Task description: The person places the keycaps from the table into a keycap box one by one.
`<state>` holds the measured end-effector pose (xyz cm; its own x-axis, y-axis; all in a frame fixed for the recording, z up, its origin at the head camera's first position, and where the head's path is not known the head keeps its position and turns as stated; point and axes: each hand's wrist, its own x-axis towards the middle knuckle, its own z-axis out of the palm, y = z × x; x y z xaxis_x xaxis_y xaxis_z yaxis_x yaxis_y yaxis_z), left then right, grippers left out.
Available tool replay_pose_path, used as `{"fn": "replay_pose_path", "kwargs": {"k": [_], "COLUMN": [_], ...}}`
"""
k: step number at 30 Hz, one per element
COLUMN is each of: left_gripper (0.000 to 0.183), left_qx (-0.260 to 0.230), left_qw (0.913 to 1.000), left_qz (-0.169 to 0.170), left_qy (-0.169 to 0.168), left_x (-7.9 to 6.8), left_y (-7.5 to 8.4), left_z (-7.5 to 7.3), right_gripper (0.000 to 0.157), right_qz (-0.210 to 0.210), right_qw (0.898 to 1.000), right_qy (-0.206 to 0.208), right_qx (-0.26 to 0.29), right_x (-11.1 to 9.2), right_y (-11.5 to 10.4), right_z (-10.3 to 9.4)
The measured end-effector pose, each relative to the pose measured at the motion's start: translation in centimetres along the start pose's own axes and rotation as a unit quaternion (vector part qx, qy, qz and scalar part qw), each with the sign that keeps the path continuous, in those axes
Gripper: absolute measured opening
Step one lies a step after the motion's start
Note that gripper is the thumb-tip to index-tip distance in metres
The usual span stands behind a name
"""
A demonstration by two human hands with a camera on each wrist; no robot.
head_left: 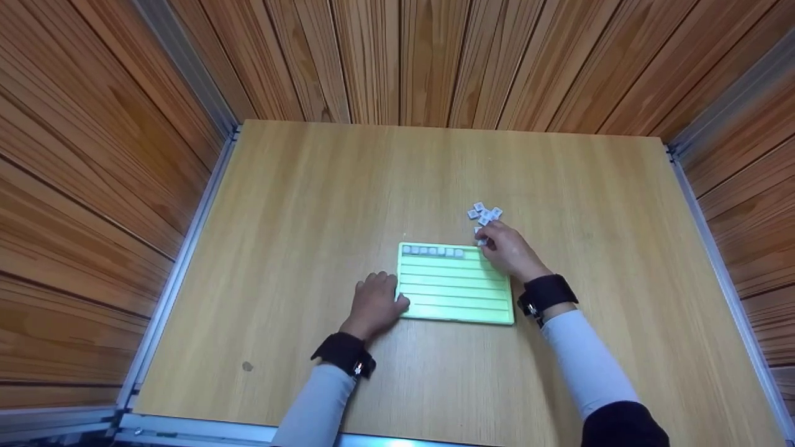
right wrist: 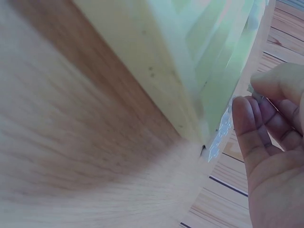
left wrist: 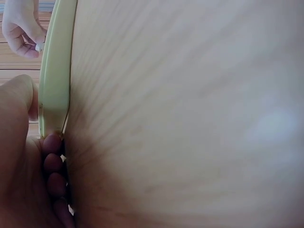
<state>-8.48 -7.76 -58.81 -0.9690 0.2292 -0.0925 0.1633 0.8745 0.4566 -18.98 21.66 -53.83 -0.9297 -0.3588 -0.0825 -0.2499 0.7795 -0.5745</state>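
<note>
A light green ridged tray (head_left: 456,290) lies on the table, with a row of small white tiles (head_left: 433,251) in its top channel, starting from the left. My left hand (head_left: 374,302) holds the tray's left edge, thumb over the rim and fingers against the outer side. Above the tray's top right corner, my right hand (head_left: 509,248) pinches a small white tile (left wrist: 39,46) between thumb and fingertips. In the right wrist view that tile (right wrist: 257,94) shows only in part, its face hidden by the fingers. Just beyond this hand lie several loose marked tiles (head_left: 484,215).
The wooden table (head_left: 310,205) has metal rails (head_left: 186,261) along its sides and wood-plank walls (head_left: 428,62) around it. A small dark spot (head_left: 247,366) marks the tabletop at front left. Both wrists wear black bands (head_left: 549,292).
</note>
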Motion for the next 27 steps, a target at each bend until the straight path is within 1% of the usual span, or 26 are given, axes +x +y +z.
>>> {"fn": "replay_pose_path", "kwargs": {"k": [4,11,16,22,27], "left_gripper": [0.020,0.019,0.019,0.019,0.020], "left_qx": [0.000,0.002,0.002,-0.002,-0.002], "left_qw": [1.0000,0.9999,1.0000,1.0000,1.0000], "left_qz": [0.001,0.006,0.001,-0.002,-0.003], "left_qy": [0.004,0.013,0.006,0.003,-0.001], "left_x": [0.0,-0.2,-0.2,-0.2,-0.1], "left_y": [0.0,0.1,0.1,0.1,0.2], "left_z": [-0.1,-0.2,-0.2,-0.2,-0.2], "right_gripper": [0.023,0.018,0.020,0.021,0.022], "right_qz": [-0.002,-0.047,-0.054,-0.072,-0.070], "right_qw": [1.000,0.998,0.998,0.997,0.996], "right_qy": [-0.005,-0.005,-0.007,-0.014,-0.018], "right_qx": [-0.005,-0.030,-0.030,-0.036,-0.043], "right_x": [-0.1,-0.4,-0.4,-0.4,-0.4], "right_y": [-0.5,-1.0,-1.4,-1.6,-1.6], "right_z": [0.3,1.0,1.1,1.3,1.5]}}
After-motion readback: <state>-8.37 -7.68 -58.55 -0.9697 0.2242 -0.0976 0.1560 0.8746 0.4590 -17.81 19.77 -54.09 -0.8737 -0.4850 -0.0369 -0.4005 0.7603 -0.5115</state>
